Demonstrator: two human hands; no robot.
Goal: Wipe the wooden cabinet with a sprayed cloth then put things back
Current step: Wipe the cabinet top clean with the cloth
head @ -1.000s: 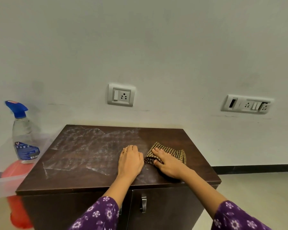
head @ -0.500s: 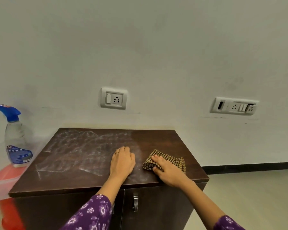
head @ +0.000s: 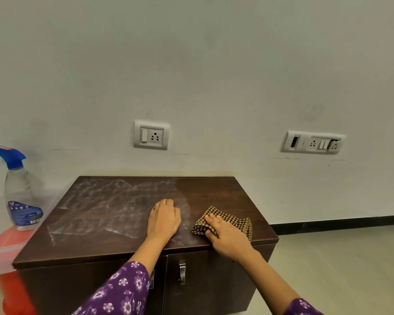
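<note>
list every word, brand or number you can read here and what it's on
Nothing can be read for certain.
Label on the spray bottle: pale print on blue, too blurred to read.
Red patch on the bottle's blue trigger head: too small to tell whether it is lettering.
Socket, switch panel, cloth, cabinet: no text shows.

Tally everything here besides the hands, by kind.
Dark brown wooden cabinet: 1
Brown checked cloth: 1
Clear spray bottle, blue trigger: 1
White wall socket plates: 2
Orange-red object under bottle: 1
Total: 6
</note>
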